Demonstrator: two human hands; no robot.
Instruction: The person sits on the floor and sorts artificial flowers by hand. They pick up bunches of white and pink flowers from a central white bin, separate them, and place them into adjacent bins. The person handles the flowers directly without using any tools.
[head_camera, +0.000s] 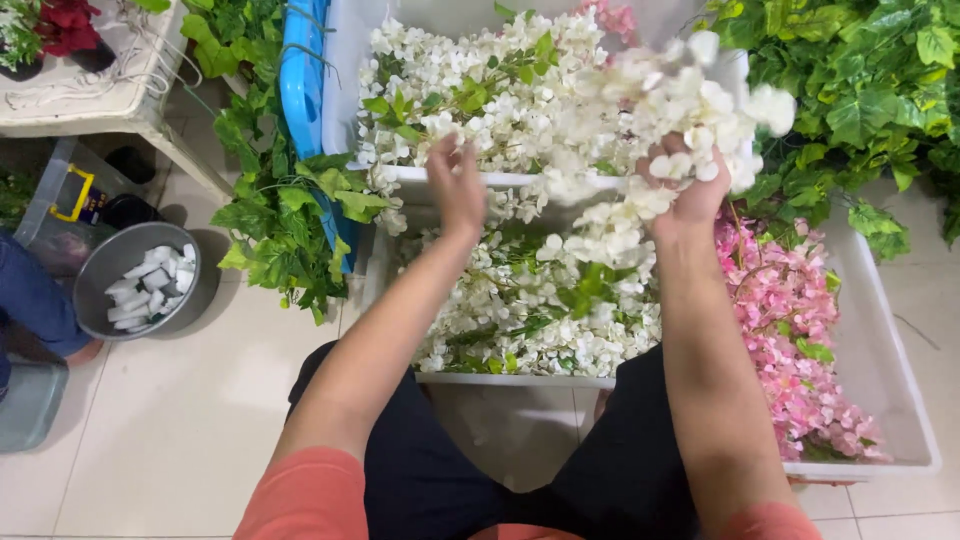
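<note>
tiled floor (180, 420), white bins (880, 400) of fake flowers in front of the seated person. right hand (690, 190) is raised and closed around a white flower bunch (680, 110), held above the bins, blurred. left hand (457, 185) is over the white flowers (520, 300) in the near bin, fingers spread, gripping nothing clear. pink flowers (790, 320) lie at right, green vines (285, 210) at left, grey bowl (150, 280) of white blocks further left. step looks like pulling one strand free. next move likely needs the left hand to steady the pile.
</note>
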